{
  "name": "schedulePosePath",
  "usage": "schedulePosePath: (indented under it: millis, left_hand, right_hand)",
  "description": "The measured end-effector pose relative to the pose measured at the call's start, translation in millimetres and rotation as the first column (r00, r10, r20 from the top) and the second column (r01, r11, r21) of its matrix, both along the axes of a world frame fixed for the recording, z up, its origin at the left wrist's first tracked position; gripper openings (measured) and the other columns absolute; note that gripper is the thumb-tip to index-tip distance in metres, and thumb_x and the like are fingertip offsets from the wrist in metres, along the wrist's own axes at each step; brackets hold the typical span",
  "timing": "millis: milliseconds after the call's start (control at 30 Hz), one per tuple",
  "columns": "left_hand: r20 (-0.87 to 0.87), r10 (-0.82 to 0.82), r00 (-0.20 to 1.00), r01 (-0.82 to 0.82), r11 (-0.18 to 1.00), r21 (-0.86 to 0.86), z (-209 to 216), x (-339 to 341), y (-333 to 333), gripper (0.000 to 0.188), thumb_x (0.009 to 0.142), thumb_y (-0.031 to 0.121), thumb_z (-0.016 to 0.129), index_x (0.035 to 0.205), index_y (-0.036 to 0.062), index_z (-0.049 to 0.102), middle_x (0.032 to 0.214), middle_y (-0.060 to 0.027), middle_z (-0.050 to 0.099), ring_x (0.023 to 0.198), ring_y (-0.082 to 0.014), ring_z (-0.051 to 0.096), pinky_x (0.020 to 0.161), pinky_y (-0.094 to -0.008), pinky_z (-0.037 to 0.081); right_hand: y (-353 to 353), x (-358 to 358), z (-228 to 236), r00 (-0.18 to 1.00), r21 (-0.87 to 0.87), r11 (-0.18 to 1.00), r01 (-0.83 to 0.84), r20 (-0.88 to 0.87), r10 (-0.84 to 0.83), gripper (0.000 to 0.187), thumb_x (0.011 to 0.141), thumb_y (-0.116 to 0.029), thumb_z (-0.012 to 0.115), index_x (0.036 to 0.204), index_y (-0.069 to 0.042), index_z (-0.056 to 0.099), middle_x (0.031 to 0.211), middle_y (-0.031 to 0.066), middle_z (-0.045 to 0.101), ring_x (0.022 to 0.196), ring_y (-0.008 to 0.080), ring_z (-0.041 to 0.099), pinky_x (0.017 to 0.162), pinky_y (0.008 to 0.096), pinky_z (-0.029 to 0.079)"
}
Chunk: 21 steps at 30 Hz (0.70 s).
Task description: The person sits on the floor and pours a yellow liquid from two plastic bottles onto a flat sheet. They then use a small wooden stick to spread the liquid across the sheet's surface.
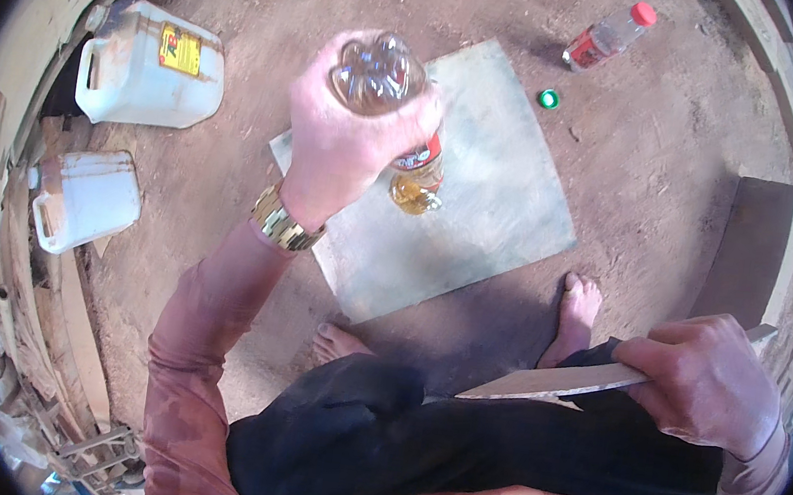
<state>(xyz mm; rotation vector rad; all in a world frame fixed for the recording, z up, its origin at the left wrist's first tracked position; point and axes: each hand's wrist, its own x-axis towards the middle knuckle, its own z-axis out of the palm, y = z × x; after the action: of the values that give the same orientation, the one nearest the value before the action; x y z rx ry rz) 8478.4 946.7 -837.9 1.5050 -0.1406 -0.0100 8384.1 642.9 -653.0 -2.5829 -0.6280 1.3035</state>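
Note:
My left hand [355, 135], with a gold watch at the wrist, is closed round a clear plastic bottle [377, 74] with a red label. The bottle is tipped upside down, base toward me, over a pale grey-green flat sheet [494, 161] on the ground. Below the label shows amber liquid [412, 194]; whether it lies on the sheet or is still in the bottle's neck, I cannot tell. At the right, my right hand [704, 380] grips a thin flat wooden strip [557, 381] above my dark trousers. The strip's other end sticks out past the knuckles.
Two white jerrycans [189, 97] stand at the left, beside wooden planks [78, 338]. A red-capped bottle [611, 39] and a green cap [549, 99] lie beyond the sheet. At the right is a brown board [744, 248]. My bare feet [577, 312] flank the sheet's near edge.

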Motion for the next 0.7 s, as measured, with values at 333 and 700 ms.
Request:
schedulePosePath:
  millis: [333,700]
  left_hand:
    - [-0.022,-0.158,0.987,0.156,0.984,-0.081,-0.6,-3.1,4.4,0.047,0.086,0.004,0.079,0.124,-0.0008,0.052,0.124,-0.0219,0.069,0.121,-0.0265,0.067,0.103,-0.0412,0.056]
    - [-0.006,-0.134,0.991,0.133,0.986,-0.103,11.2,-6.9,5.3,0.042,0.083,-0.001,0.076,0.119,-0.001,0.055,0.1,-0.011,0.071,0.095,-0.0209,0.073,0.089,-0.0384,0.06]
  right_hand:
    - [-6.5,6.5,1.8,0.996,0.066,0.994,-0.082,-0.027,0.084,0.029,0.095,-0.021,0.064,0.122,-0.01,0.06,0.07,0.0133,0.064,0.065,0.0388,0.069,0.059,0.0508,0.053]
    - [-4.1,7.9,-1.1,0.99,0.015,0.99,-0.141,-0.002,0.141,0.023,0.094,-0.025,0.065,0.106,-0.006,0.059,0.074,0.0137,0.065,0.07,0.0398,0.068,0.06,0.0514,0.052]
